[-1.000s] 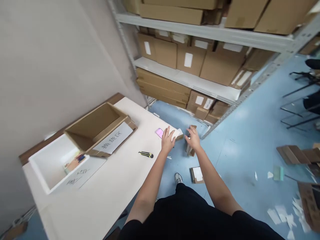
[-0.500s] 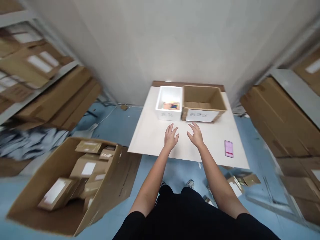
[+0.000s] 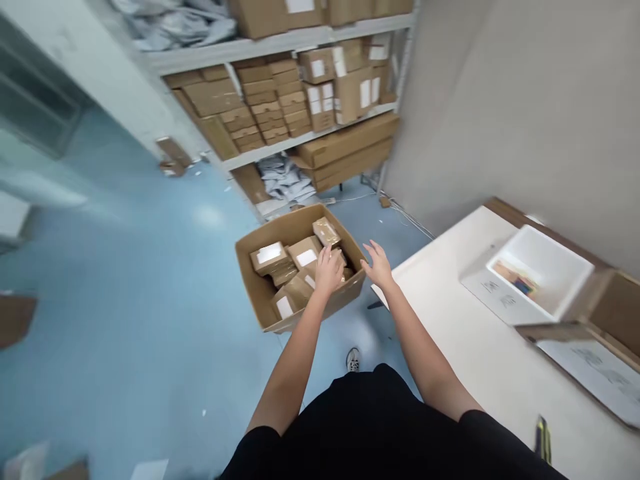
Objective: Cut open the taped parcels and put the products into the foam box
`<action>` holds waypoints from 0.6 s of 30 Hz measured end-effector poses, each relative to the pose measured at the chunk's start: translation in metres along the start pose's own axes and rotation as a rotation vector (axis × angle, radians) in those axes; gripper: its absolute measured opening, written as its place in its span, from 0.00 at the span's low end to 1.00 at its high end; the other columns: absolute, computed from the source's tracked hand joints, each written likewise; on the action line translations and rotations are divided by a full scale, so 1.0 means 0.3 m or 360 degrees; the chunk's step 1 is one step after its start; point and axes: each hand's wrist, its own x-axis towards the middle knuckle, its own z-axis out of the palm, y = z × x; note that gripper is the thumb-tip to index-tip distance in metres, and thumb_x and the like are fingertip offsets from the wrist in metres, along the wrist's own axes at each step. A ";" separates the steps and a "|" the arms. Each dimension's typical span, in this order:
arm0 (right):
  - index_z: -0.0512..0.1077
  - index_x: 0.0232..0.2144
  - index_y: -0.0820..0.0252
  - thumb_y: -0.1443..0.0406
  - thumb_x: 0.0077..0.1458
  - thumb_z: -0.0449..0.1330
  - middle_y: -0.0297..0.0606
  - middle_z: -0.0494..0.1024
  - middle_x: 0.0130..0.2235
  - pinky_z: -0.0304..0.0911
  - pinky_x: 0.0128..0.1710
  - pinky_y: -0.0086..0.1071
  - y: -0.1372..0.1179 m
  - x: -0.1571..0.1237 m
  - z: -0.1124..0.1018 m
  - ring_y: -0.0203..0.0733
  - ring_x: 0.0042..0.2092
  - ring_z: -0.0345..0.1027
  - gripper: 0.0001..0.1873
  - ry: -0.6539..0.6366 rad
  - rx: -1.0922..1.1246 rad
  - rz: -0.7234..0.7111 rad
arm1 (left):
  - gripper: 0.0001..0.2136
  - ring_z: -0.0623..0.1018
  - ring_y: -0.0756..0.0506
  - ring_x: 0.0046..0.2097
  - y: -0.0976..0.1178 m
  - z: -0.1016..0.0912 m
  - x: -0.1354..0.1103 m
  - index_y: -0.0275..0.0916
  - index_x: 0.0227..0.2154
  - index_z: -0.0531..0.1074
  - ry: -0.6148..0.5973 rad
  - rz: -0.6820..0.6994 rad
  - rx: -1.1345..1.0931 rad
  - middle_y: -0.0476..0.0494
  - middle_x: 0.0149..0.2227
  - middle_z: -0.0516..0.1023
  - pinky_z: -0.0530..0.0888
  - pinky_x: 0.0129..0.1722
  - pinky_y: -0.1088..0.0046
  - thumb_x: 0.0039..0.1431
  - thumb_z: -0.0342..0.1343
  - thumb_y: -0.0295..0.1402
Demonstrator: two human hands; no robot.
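Observation:
A large cardboard box point(image 3: 250, 287) stands on the floor, holding several small taped parcels with white labels. My left hand point(image 3: 329, 270) is over the box's right part, fingers apart and holding nothing; whether it touches a parcel I cannot tell. One brown parcel point(image 3: 327, 232) lies just beyond its fingertips. My right hand point(image 3: 379, 267) hovers by the box's right rim, near the corner of the white table point(image 3: 430, 280), with spread fingers and nothing in them.
On the table are a white bin point(image 3: 510, 293) with small colourful items inside, an open cardboard box point(image 3: 590, 360) with a paper label, and a dark-and-yellow object point(image 3: 543, 440). A metal shelf point(image 3: 280, 143) stacked with cartons stands behind the floor box.
My view has swung left from the table to the floor box. Both hands have moved from above the table to the box, staying open and holding nothing.

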 end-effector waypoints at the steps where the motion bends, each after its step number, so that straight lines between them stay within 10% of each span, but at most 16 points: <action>1: 0.67 0.67 0.53 0.61 0.63 0.59 0.46 0.61 0.72 0.53 0.72 0.56 -0.041 0.050 0.065 0.55 0.72 0.53 0.31 -0.0062 0.0034 -0.0053 | 0.21 0.59 0.34 0.74 -0.060 -0.045 -0.008 0.42 0.62 0.72 0.0043 -0.0070 0.0038 0.38 0.74 0.59 0.60 0.73 0.47 0.67 0.56 0.32; 7: 0.68 0.67 0.55 0.62 0.63 0.59 0.46 0.61 0.72 0.51 0.73 0.53 -0.189 0.265 0.381 0.54 0.73 0.52 0.31 -0.0364 0.0192 -0.0266 | 0.23 0.59 0.33 0.74 -0.335 -0.193 -0.051 0.45 0.64 0.71 0.0187 -0.0460 0.0161 0.41 0.75 0.57 0.62 0.72 0.47 0.67 0.56 0.32; 18: 0.67 0.69 0.54 0.62 0.62 0.60 0.45 0.61 0.73 0.51 0.73 0.53 -0.195 0.569 0.974 0.55 0.73 0.52 0.33 -0.0960 0.0321 -0.0204 | 0.26 0.59 0.32 0.73 -0.828 -0.124 0.000 0.41 0.65 0.69 0.0046 -0.1151 0.0200 0.36 0.74 0.60 0.60 0.72 0.50 0.66 0.59 0.37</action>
